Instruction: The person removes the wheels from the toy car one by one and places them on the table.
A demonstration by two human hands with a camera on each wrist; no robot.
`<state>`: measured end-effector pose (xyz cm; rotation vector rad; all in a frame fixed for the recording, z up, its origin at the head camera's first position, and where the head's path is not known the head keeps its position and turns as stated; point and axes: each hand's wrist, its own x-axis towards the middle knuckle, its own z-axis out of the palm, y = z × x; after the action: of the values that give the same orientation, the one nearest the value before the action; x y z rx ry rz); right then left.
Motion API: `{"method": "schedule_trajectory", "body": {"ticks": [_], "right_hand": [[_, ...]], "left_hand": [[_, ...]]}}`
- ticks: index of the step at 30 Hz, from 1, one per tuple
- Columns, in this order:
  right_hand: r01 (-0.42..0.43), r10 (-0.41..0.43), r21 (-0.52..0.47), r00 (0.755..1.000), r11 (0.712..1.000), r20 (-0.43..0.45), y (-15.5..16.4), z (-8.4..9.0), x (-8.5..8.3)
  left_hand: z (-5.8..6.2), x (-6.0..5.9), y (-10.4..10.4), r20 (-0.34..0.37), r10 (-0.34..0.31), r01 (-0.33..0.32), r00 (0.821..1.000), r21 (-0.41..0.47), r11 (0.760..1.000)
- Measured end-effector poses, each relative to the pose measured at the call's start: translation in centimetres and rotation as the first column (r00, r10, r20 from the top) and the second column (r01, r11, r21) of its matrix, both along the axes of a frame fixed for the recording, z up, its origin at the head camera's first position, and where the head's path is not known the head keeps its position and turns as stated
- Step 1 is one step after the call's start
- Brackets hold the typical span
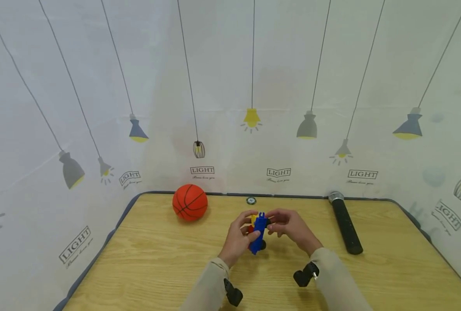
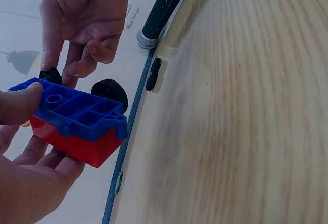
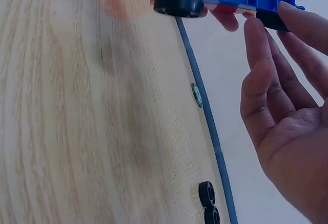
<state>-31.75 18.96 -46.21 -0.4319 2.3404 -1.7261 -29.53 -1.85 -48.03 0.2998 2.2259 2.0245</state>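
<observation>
While the wooden table (image 1: 156, 268) carries the bigger props, the work itself sits above its centre, just short of the far edge. An orange basketball (image 1: 189, 202) rests at about ten o'clock from the hands, near the far rim, and a black microphone (image 1: 345, 223) lies at about two o'clock, its silver head pointing away from the person.

Between them the toy car (image 1: 258, 232), a blue chassis on a red body with a touch of yellow behind, is held clear of the tabletop. The left hand (image 1: 239, 239) grasps it, thumb pressed on the blue underside and fingers cupped beneath the red block, as the left wrist view shows. The right hand (image 1: 288, 225) pinches one black wheel (image 2: 50, 75) at the car's upper end with fingertip and thumb, the other fingers relaxed.

Judging by what shows, the job is partway along: a second wheel (image 2: 109, 93) sits on its axle at the car's side, and the right wrist view shows another wheel (image 3: 178, 4) in place under the chassis. Whether the pinched wheel is fully seated I cannot tell. A small pair of black wheel-like discs (image 3: 208, 203) lies at the table's far edge, at twelve o'clock from the hands, so some parts look yet unused.
</observation>
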Motion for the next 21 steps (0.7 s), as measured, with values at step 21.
{"method": "schedule_trajectory", "body": {"ticks": [21], "right_hand": [[-0.019,0.025,0.043,0.99,0.999,-0.136,-0.85,0.58,0.62]], "left_hand": [[-0.25,0.29,-0.52,-0.043,-0.025,0.029,0.999,0.084,0.996]]}}
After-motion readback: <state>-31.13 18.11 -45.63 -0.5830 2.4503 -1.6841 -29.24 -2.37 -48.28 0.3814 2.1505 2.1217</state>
